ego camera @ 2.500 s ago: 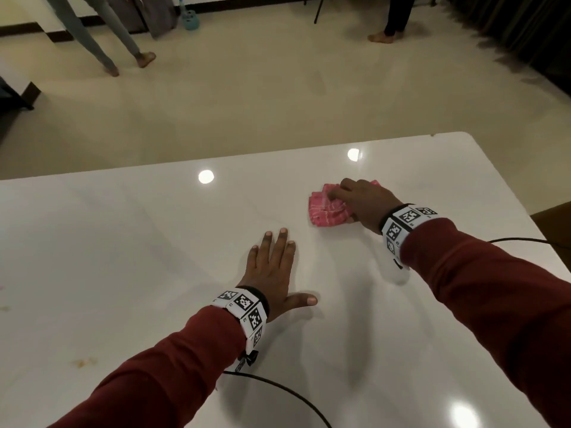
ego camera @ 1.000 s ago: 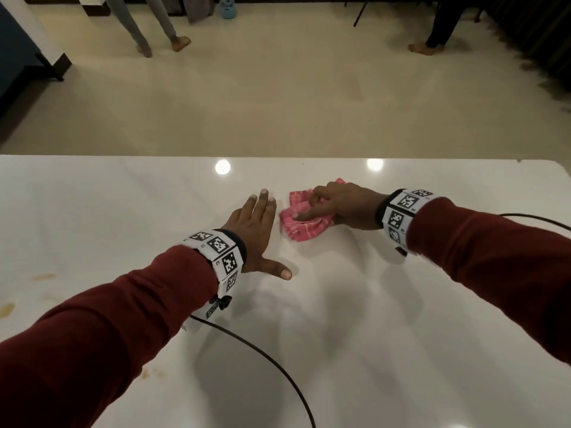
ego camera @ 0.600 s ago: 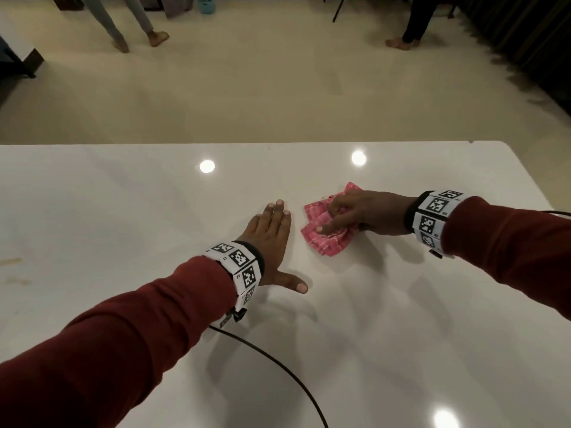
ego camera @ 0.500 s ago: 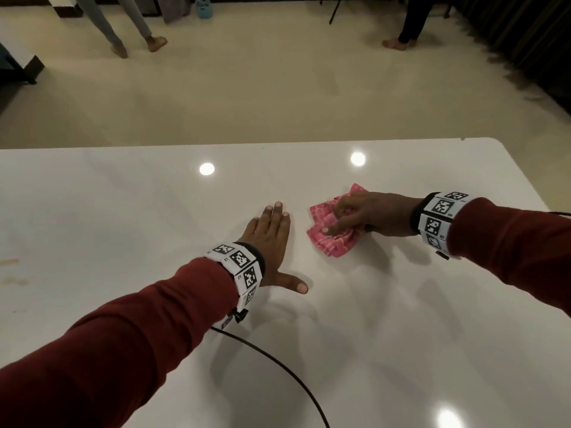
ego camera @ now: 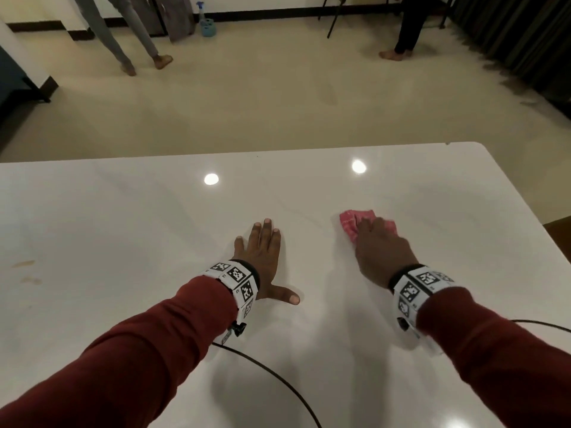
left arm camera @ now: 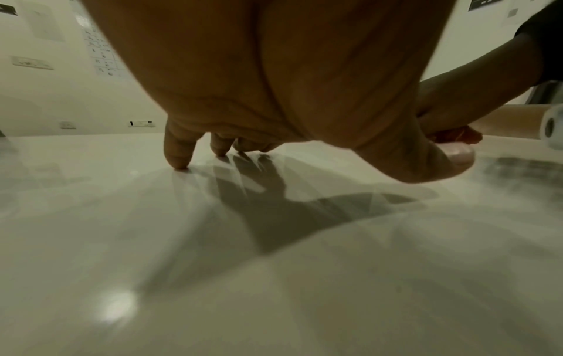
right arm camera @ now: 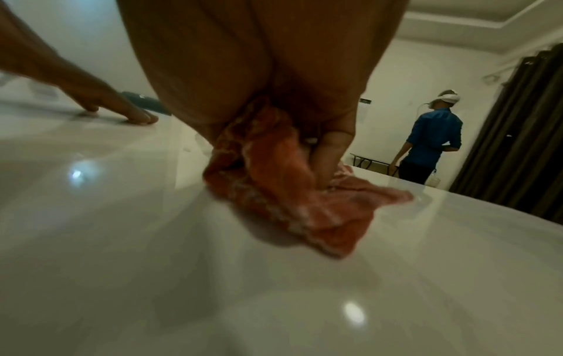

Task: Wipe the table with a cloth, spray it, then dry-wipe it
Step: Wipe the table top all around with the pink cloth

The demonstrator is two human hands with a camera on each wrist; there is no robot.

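Note:
A bunched pink checked cloth (ego camera: 350, 222) lies on the glossy white table (ego camera: 123, 227), right of centre. My right hand (ego camera: 380, 251) lies over it, and its curled fingers grip the cloth and press it down. In the right wrist view the cloth (right arm camera: 289, 197) is gathered up under the palm of my right hand (right arm camera: 259, 60), one finger pushing into it. My left hand (ego camera: 262, 254) rests flat on the table to the cloth's left, fingers straight, thumb spread, holding nothing. In the left wrist view the fingertips of my left hand (left arm camera: 180, 159) touch the tabletop (left arm camera: 182, 240).
A black cable (ego camera: 278, 375) curves over the near part of the table; another (ego camera: 540, 324) runs off to the right. Brownish stains (ego camera: 23, 264) mark the far left. The table's far edge (ego camera: 278, 152) borders open floor, where two people stand (ego camera: 129, 41) (ego camera: 401, 35).
My right hand has swept the cloth rightwards, away from my left fingertips, and now points forward over it. My left hand has stayed flat in place.

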